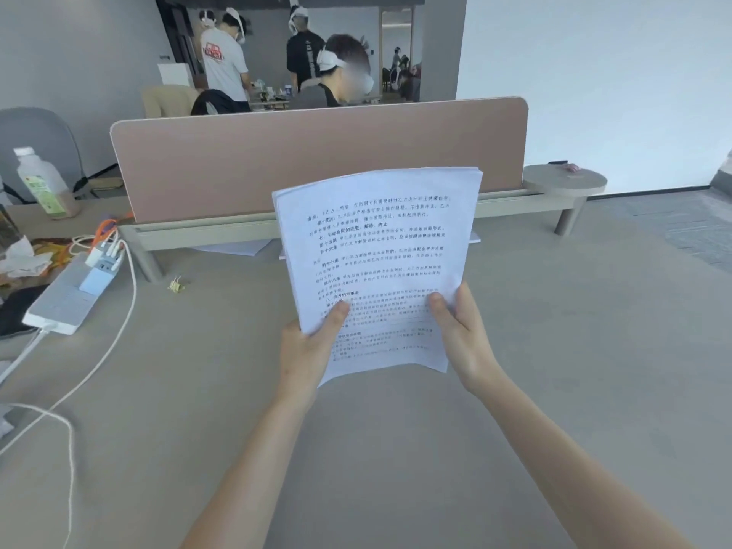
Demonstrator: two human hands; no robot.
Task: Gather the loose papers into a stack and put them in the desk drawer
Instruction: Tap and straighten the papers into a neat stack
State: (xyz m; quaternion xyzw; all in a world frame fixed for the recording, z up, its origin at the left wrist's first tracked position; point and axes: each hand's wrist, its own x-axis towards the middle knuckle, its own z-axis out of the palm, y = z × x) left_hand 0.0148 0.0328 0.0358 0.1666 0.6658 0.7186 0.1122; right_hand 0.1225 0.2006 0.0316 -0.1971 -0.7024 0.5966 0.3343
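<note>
the stack of papers (376,267) is being held upright above the counter (515,350), gripped at its lower corners by the left hand (313,342) and the right hand (459,330), thumbs pressed on the printed front page. behind it, more sheets (237,247) are lying flat under the raised shelf (515,208), which is being backed by a pink divider panel (317,160). a small binder clip (176,286) is sitting apart to the left. further left, a power strip (67,299) with plugged chargers and trailing white cables (119,334) is crowding the counter edge, near a plastic bottle (43,184). the near and right counter is being left open. people are standing beyond the divider.
</note>
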